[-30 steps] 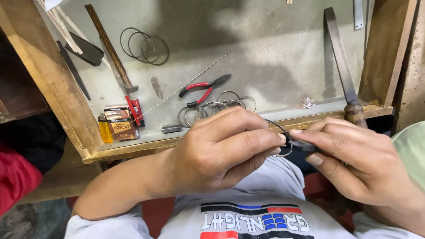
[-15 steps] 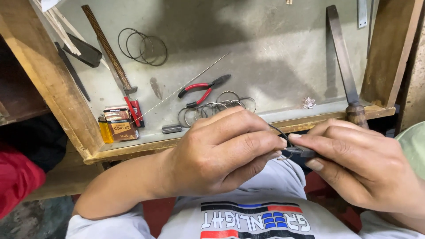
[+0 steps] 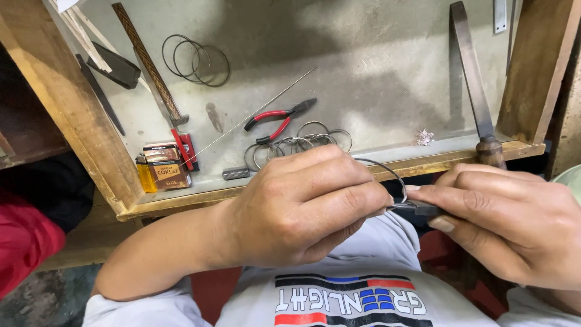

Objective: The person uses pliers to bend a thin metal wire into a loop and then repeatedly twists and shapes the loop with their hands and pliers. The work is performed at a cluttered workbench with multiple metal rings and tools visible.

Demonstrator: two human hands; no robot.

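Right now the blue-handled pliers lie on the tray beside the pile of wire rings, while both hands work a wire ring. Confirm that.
Not quite: the pliers have red handles, not blue, as the head view shows. The rest holds: they lie on the tray beside the pile of wire rings, while the left hand and right hand work a wire ring.

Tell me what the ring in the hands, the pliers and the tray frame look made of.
Ring: thin grey metal wire by its dull glint, held between left hand and right hand. Pliers: dark metal jaws; the red handles look like plastic or rubber coating, I cannot tell which. Tray frame: wood, brown with visible grain, worn edges.
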